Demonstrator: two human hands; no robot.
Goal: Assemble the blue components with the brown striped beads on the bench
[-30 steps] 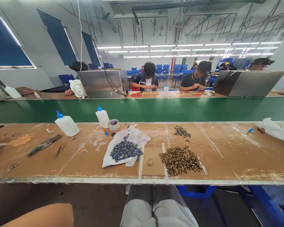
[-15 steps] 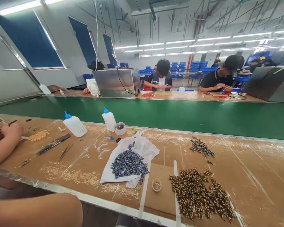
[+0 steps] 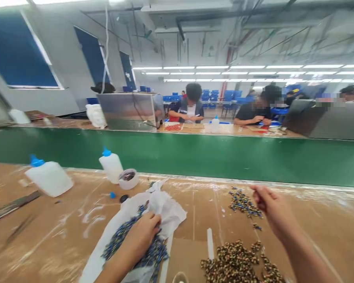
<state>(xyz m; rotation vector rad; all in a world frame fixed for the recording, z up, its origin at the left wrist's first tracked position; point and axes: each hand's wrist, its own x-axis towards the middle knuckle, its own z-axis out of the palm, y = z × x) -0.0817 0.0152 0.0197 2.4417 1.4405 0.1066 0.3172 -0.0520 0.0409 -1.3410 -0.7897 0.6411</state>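
Note:
My left hand (image 3: pixel 144 232) reaches over a heap of small blue-and-yellow pieces (image 3: pixel 120 236) lying on a white plastic bag (image 3: pixel 172 212). Its fingers curl down at the heap's right side; their tips are hidden, and I cannot make out what is between them. On the right, my right hand (image 3: pixel 270 204) hovers beside a smaller group of blue-and-yellow pieces (image 3: pixel 243 202). Those fingers are loosely bent and somewhat apart, with nothing visible in them. Nearer to me lies a large pile of dark-and-cream pieces (image 3: pixel 233 261).
Two white bottles with blue caps, one on the left (image 3: pixel 50 179) and one farther right (image 3: pixel 111 167), stand by a tape roll (image 3: pixel 128 179). A small cup (image 3: pixel 180 277) sits at the front. Beyond the green conveyor belt (image 3: pixel 194 153), people work at another bench.
Both my hands have come into view, the left over the blue heap and the right beside the small group. The view has shifted right, and the neighbour's arm has left it.

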